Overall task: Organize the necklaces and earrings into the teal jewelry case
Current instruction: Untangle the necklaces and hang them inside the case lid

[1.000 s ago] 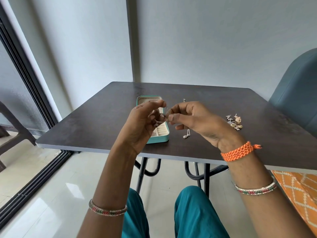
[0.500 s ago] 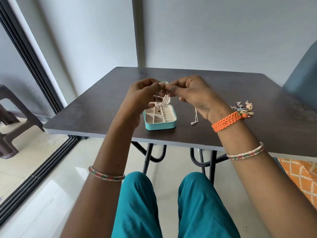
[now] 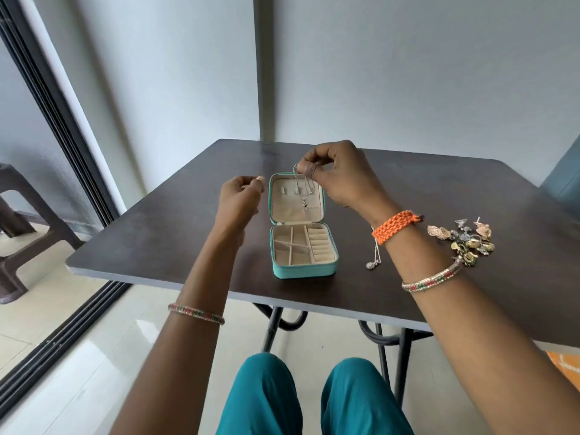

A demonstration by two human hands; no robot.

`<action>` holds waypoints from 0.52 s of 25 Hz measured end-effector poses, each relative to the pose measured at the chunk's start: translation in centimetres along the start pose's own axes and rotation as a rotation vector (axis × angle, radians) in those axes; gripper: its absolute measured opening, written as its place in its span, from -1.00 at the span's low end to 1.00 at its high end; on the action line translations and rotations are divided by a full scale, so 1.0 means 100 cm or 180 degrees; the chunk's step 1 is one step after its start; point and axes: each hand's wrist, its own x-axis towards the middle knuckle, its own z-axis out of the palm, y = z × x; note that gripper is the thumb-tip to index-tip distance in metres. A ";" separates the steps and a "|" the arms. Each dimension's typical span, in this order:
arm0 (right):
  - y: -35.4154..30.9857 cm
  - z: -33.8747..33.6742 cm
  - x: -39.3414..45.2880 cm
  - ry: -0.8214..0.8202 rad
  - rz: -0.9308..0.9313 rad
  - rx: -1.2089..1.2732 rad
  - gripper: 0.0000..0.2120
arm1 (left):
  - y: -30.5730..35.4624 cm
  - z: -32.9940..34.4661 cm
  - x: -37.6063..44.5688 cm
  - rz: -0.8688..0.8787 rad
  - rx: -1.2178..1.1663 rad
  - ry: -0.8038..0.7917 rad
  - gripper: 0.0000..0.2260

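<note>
The teal jewelry case (image 3: 303,272) lies open on the dark table (image 3: 163,233), lid flat toward the far side, beige compartments showing. My right hand (image 3: 335,174) is raised over the lid and pinches a thin silver necklace (image 3: 303,186), whose chain and small pendant dangle over the lid's lining. My left hand (image 3: 238,200) hovers just left of the lid, fingers loosely curled; nothing shows in them. A second silver necklace (image 3: 374,257) lies on the table right of the case, partly behind my right wrist. A pile of several earrings (image 3: 464,241) sits further right.
A teal chair (image 3: 561,180) stands at the table's right side. A dark plastic stool (image 3: 18,227) and a sliding door frame (image 3: 59,127) are at the left. My knees (image 3: 307,400) sit under the near table edge.
The hands have come apart. My right hand now holds the necklace alone over the lid, and my left hand has drawn away to the left. The camera view has shifted back.
</note>
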 end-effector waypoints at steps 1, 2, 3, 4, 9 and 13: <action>0.003 0.003 0.005 0.0031 -0.0042 -0.0099 -0.93 | -0.005 0.002 0.012 0.0007 0.0158 0.0009 -0.84; 0.007 0.007 0.009 0.0039 -0.0092 -0.0219 -0.93 | -0.011 0.006 0.023 0.0042 0.0351 -0.0059 -0.80; 0.011 0.011 0.014 0.0000 -0.0112 -0.0387 -0.95 | -0.016 0.011 0.032 0.0076 0.0494 -0.0176 -0.76; 0.014 0.014 0.017 -0.0096 -0.0085 -0.0596 -0.96 | -0.020 0.018 0.038 0.0116 0.0511 -0.0284 -0.73; 0.030 0.029 0.028 -0.0472 -0.0211 -0.1174 -0.94 | -0.026 0.034 0.038 0.0141 -0.1306 -0.0598 -0.80; 0.049 0.041 0.027 -0.0011 -0.0600 -0.1291 -0.93 | -0.024 0.033 0.039 0.0125 -0.1745 -0.0785 -0.77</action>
